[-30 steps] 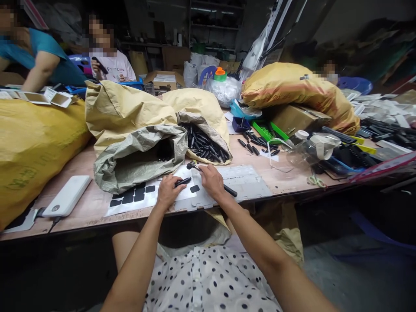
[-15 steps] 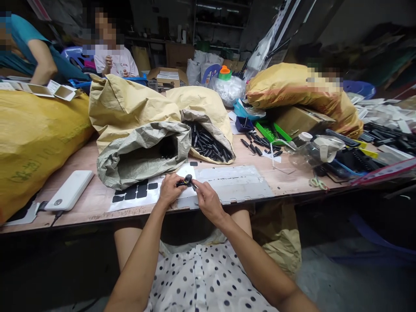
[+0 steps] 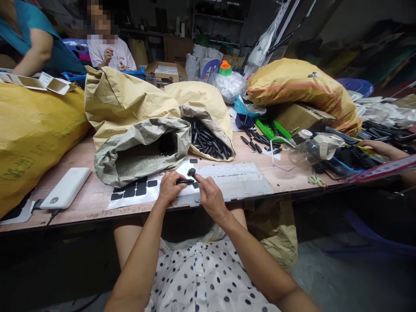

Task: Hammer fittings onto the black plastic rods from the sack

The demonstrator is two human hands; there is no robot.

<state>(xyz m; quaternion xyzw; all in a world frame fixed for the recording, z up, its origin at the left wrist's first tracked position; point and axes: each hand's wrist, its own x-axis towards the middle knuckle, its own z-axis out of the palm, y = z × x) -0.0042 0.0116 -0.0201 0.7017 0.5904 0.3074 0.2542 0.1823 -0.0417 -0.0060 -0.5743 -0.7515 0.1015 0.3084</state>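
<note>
My left hand (image 3: 169, 187) is closed around a slim black cylindrical piece (image 3: 185, 181), held level and pointing right. Between the fingers of my right hand (image 3: 210, 194) is a small black round-headed part (image 3: 191, 172), just above and apart from the cylinder's tip. What the two parts are exactly is too small to make out. Both hands are over the near edge of the table. Under them lies a white sheet (image 3: 156, 201) with black rounded-square stickers (image 3: 141, 187), and a pale grey board (image 3: 242, 177) extends to the right.
An open sack (image 3: 107, 169) and another full of black cylindrical pieces (image 3: 211, 143) stand just beyond my hands. A white power bank (image 3: 66, 187) lies left. Rightward are a green tray (image 3: 273, 130), a clear jug (image 3: 303, 154), scissors (image 3: 316, 181) and another person's hand (image 3: 380, 147).
The round-headed part, close against the cylinder before, now sits slightly above and apart from it. The cylinder shows more fully. Another person's hand has appeared at the right.
</note>
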